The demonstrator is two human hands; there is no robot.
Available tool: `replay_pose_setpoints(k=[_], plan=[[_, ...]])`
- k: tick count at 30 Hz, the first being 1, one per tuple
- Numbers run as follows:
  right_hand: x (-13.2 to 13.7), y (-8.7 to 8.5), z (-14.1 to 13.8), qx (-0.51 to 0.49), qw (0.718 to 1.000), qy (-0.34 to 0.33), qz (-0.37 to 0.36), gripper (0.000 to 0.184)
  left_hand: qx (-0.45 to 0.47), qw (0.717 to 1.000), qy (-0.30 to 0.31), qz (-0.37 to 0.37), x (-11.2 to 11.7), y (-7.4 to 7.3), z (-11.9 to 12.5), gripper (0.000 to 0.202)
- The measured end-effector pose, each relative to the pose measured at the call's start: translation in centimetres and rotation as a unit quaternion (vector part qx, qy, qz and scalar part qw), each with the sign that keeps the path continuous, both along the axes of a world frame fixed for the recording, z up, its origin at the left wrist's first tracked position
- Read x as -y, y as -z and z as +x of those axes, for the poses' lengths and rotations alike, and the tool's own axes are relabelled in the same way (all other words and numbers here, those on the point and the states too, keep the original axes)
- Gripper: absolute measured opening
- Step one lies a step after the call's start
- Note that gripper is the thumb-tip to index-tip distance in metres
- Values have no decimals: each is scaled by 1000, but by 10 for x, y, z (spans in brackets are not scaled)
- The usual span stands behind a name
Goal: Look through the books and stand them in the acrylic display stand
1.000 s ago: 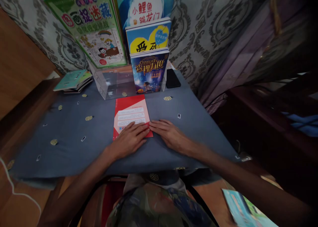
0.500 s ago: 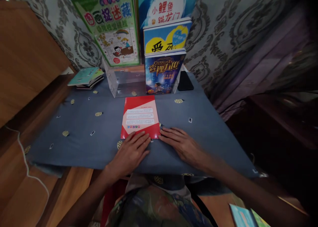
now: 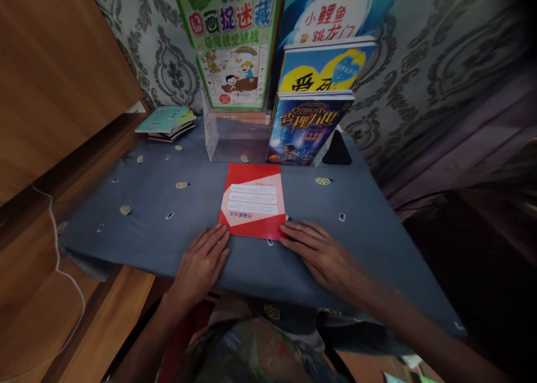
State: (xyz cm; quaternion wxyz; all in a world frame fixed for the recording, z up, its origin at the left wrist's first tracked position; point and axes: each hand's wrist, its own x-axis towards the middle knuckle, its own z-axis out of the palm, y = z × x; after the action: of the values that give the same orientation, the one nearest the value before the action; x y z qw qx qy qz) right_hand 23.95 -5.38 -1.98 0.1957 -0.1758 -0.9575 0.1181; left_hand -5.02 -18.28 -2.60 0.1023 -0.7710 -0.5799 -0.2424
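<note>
A thin red booklet (image 3: 254,201) with a pale panel of text lies flat on the blue-grey tablecloth (image 3: 168,243) in front of me. My left hand (image 3: 202,262) lies flat on the cloth, fingers stretched out, its fingertips just short of the booklet's near left corner. My right hand (image 3: 321,253) also lies flat with fingers spread, its fingertips touching the booklet's near right corner. Neither hand holds anything.
A clear plastic stand (image 3: 229,140) at the back holds a dark blue book (image 3: 304,128) with a yellow-and-blue book (image 3: 323,70) behind it. A green activity book (image 3: 235,42) leans on the wall. A small book stack (image 3: 166,122) lies back left, a black phone (image 3: 338,151) back right.
My left hand has slid off the booklet toward me and left onto the cloth. The right hand stays at the booklet's corner. The view has turned left.
</note>
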Motion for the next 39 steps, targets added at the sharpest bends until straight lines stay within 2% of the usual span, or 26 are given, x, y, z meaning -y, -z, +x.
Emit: replay_pose_setpoints(k=[4,7,10,14,21,30,35,39], plan=[[7,-17,-40,1,996,-58,-64,47,7,1000,-1,17,-2,3,3,33],[11,-23,-77,10,991,-93,-91,47,2,1000,-7,16,-2,3,4,33],[4,-21,-108,14,986,-123,-111,52,2,1000,-13,8,-2,2,4,32],[-20,-13,-132,44,981,-136,-129,53,10,1000,-12,16,-3,2,4,30],[-75,-5,-156,73,983,-123,-112,54,15,999,-10,31,-4,1,5,33],[-145,4,-182,64,995,-48,-65,56,17,999,-5,49,-6,0,4,35],[-156,4,-181,74,996,-10,-54,57,26,998,-12,47,-6,2,5,37],[-156,6,-165,78,995,27,-49,58,28,998,-13,46,-6,2,6,37]])
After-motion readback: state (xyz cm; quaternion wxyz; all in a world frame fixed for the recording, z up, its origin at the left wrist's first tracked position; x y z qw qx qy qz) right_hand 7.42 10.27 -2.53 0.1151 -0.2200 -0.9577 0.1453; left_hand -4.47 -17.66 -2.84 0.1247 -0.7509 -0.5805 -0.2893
